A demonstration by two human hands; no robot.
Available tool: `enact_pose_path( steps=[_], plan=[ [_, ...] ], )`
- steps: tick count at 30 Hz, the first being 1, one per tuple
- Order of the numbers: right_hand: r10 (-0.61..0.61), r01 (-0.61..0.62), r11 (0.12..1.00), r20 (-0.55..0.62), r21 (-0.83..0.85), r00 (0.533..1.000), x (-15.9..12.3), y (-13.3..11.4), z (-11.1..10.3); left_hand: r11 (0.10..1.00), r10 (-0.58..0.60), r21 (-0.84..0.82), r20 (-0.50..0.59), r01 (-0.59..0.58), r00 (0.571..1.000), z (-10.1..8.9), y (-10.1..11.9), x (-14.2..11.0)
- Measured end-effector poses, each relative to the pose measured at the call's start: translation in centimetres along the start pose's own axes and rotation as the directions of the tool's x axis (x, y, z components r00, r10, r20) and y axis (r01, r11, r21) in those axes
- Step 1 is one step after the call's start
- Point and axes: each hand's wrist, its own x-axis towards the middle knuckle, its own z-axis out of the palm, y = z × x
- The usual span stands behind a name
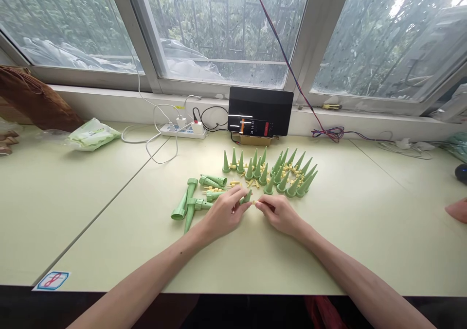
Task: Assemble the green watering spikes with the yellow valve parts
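- I watch the left hand (226, 207) and right hand (280, 212) working close together, fingertips almost meeting, above the pale table (321, 266).
- My left has its thumb and fingers closed on a green cone (246, 196), tip up and leaning a little right.
- My right pinches a small yellow piece (254, 202); I cannot tell whether the left thumb touches it too.
- The relation I judge to count: the yellow piece sits just right of the held cone and slightly nearer me, between the 2 sets of fingertips. The cone's long axis runs upward; the piece's axis is too small to read.
- Left of my left hand, fallen cones (191, 193) lie crossed on their sides.
- Beyond both hands, upright cones (263, 175) stand in 2 clusters, with loose yellow bits (250, 184) among them.
- Farther back, a lit phone (255, 128) stands before a dark screen (262, 103), right of a power strip (188, 131).
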Motion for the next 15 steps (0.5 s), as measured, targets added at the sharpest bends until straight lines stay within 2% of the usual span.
enact_pose_path(
  steps=[15],
  plan=[
    [0.112, -0.116, 0.986, 0.041, 0.118, 0.993, 0.27, 0.00, -0.14, 0.994, 0.109, 0.010, -0.020, -0.109, 0.994, 0.01, -0.39, -0.09]
  ],
)
